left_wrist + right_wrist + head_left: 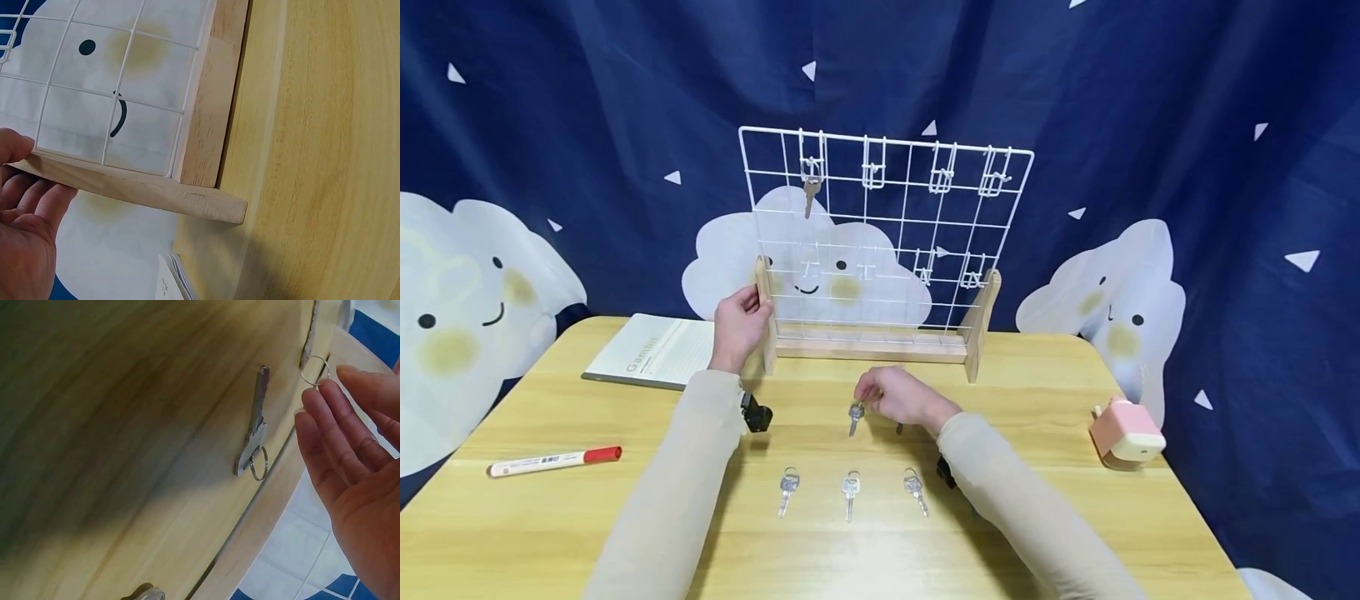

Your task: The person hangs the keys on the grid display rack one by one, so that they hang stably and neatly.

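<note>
A white wire grid rack (887,221) stands in a wooden base, with several white hooks along it. One key (812,193) hangs by its ring from the top left hook. My left hand (742,323) grips the rack's left wooden upright (131,192), thumb on one side and fingers on the other. In front of the base, my right hand (897,395) pinches the ring (315,372) of a silver key (854,417) between thumb and fingertips. Another key (253,434) lies on the table beside that hand, mostly hidden in the head view.
Nearer the front lie three keys in a row: left (787,492), middle (850,494) and right (915,492). A notebook (651,350) and a red-capped marker (555,461) are at the left. Toward the right edge sits a pink and white object (1126,433).
</note>
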### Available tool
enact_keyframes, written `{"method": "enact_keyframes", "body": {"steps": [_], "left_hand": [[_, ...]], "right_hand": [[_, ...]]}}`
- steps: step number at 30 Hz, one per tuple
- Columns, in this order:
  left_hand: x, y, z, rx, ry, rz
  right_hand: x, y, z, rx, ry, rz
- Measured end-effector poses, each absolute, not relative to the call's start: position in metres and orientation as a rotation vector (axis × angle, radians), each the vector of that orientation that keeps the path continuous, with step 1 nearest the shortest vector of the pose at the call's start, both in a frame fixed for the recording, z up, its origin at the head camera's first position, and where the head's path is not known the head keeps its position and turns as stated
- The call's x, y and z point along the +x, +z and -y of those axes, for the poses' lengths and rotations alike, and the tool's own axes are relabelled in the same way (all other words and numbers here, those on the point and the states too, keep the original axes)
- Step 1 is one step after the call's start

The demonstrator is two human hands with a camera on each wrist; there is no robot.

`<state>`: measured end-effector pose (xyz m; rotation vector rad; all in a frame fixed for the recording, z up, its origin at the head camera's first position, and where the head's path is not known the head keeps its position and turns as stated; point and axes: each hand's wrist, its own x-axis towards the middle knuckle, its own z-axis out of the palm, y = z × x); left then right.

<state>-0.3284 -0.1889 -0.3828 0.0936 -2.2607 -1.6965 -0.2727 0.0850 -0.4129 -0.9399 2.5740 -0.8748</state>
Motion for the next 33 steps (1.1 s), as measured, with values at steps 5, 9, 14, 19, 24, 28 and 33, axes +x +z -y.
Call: {"method": "enact_keyframes", "body": {"steps": [5, 9, 14, 19, 24, 28, 33], "left_hand": [[-0.3295, -0.3860, 0.1886, 0.063, -1.707, 2.238], [-0.3299, -0.3870, 0.1876, 0.061, -1.711, 2.241], [-0.3307, -0.3880, 0.1872, 0.079, -1.700, 2.252], [-0.3309, -0.3885, 0.1869, 0.069, -1.696, 2.249], [-0.3296, -0.3890, 0.1867, 0.071, -1.704, 2.246], [-0.3288, -0.3885, 0.1877, 0.068, -1.690, 2.253], [-0.3253, -0.3859, 0.1894, 0.068, -1.679, 2.258]], "right_hand": [[-0.2710, -0.4149, -0.0821, -0.978, -0.760, -2.641], [-0.2714, -0.4166, -0.0811, -1.041, -0.659, -2.692], [-0.2741, -0.4190, -0.0795, -1.094, -0.601, -2.736], [-0.2761, -0.4204, -0.0779, -1.094, -0.572, -2.753], [-0.2758, -0.4210, -0.0775, -1.064, -0.573, -2.746], [-0.2747, -0.4207, -0.0768, -1.059, -0.592, -2.747], [-0.2735, -0.4196, -0.0751, -1.068, -0.645, -2.722]]}}
